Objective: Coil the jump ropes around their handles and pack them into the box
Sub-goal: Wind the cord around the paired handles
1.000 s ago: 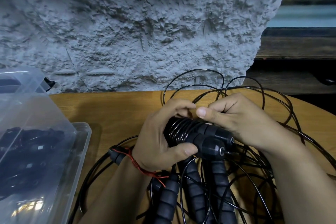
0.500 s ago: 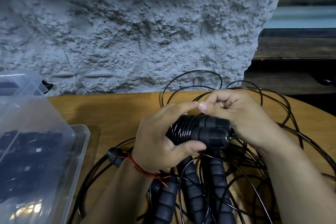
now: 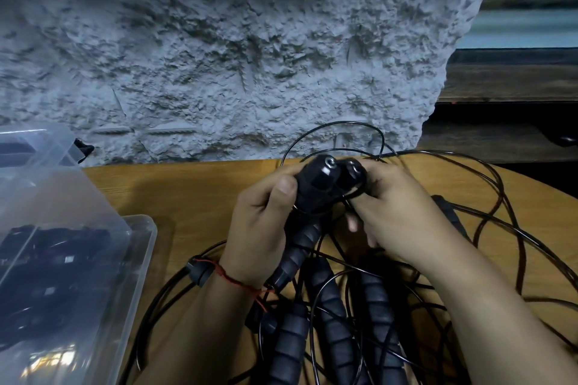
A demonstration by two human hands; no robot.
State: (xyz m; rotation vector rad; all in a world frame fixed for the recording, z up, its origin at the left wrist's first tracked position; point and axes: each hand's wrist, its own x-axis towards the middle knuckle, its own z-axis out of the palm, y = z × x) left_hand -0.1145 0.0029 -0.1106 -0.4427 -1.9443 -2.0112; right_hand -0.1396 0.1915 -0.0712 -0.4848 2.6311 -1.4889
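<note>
My left hand grips a pair of black jump rope handles held side by side, their metal-tipped ends tilted up toward the wall. My right hand holds the right side of the pair, fingers curled over thin black rope at the handles' top. Part of the coil is hidden by my fingers. Below my hands lie several more ribbed black handles in a tangle of loose black rope. A clear plastic box at the left holds dark coiled ropes.
The wooden table ends at a rough grey stone wall behind. The box's clear lid leans up at the far left. Loose rope loops spread over the table's right side. A dark shelf sits at the back right.
The handle pair has turned from lying sideways to pointing its ends up and away. My right hand has dropped from the top of the coil to the handles' right side.
</note>
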